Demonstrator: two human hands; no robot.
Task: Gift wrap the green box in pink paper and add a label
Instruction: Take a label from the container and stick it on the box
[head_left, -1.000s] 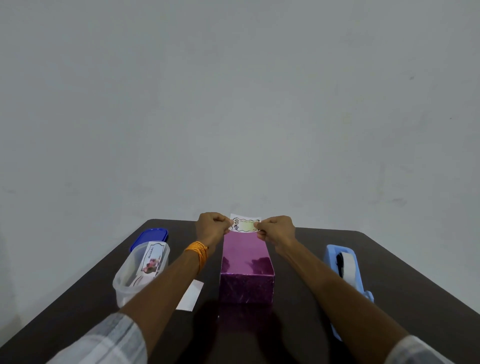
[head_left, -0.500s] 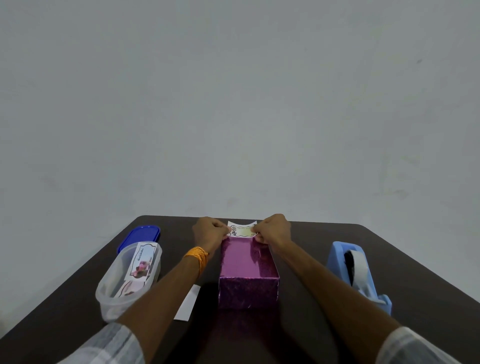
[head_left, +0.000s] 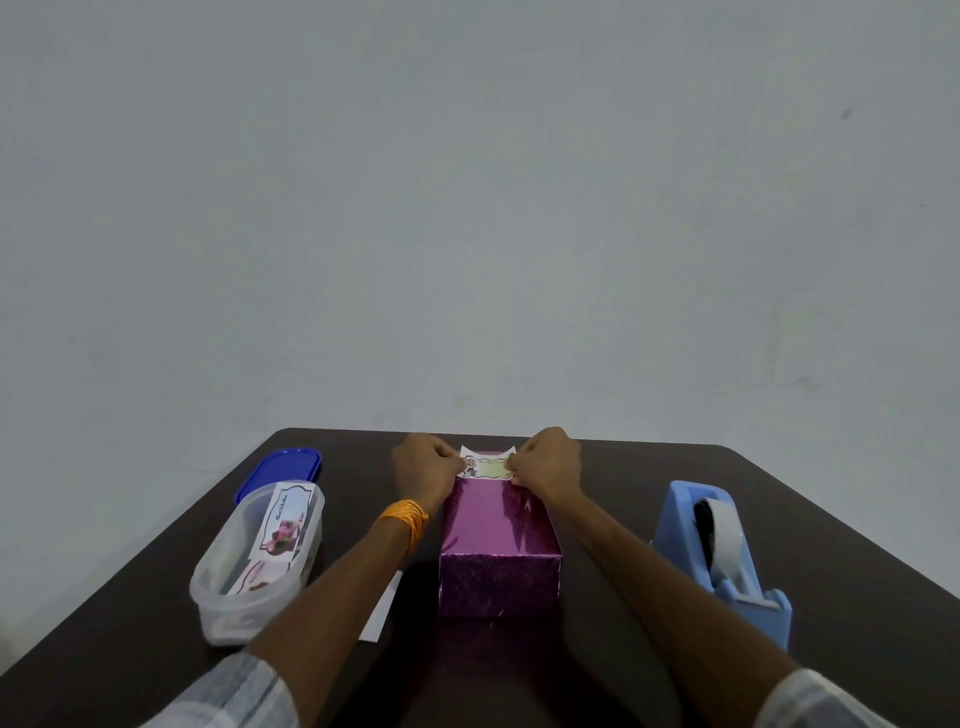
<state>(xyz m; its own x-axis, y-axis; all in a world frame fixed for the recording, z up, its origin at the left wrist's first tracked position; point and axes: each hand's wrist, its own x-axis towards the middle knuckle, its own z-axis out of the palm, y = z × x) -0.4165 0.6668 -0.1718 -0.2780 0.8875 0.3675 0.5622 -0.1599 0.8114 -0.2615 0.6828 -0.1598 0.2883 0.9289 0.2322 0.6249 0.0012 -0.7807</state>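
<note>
The box (head_left: 498, 540), fully covered in glittery pink paper, lay lengthwise at the middle of the dark tabletop (head_left: 156, 613), one short end facing the person. At its 12 o'clock end a small printed label (head_left: 487, 466) sat at the top edge, its far corners curling up off the paper. The left hand (head_left: 423, 467) pinched the label's 9 o'clock end, fingers curled, and the right hand (head_left: 550, 462) pinched its 3 o'clock end the same way. Whether the label was stuck down yet could not be told. An orange thread band (head_left: 405, 522) circled the left wrist.

At 9 o'clock from the box, apart from it, stood a clear plastic container (head_left: 254, 561) holding more printed labels, one leaning along its inside. A blue lid (head_left: 280, 470) lay just beyond it, at its 12 o'clock end. A white paper slip (head_left: 384, 608) lay flat at about 8 o'clock from the box, partly hidden under the left forearm. At 3 o'clock from the box stood a light blue tape dispenser (head_left: 722, 561) loaded with a white roll. Checked sleeves showed at both elbows.
</note>
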